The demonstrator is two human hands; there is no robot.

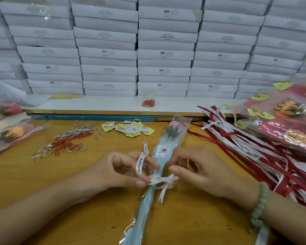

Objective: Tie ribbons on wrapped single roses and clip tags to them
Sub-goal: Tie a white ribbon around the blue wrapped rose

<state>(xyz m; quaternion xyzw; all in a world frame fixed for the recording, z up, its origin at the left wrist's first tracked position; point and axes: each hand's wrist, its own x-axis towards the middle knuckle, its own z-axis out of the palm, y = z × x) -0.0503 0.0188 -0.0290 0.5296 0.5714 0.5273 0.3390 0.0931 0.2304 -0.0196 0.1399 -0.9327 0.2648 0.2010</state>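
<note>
White boxes point(164, 55) stacked at 12 o'clk; "SGS" read on several. Finished roses point(288, 112) at 2 o'clk, marked "LOVE YOU". Wrapped rose point(173, 131) laid at table point(42, 174) centre, bud to 12. L hand point(117, 170): thumb + fingertip clamped on ribbon point(140, 165), script "for you", looped over forefinger. R hand point(201, 167): fingers curled at knot, 3 o'clk side; grip can't be told.

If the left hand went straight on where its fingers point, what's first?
Probably the wrapped rose: the left hand, pinching the white ribbon, points right at its blue sleeve above the knot, with the right hand just beyond.
</note>
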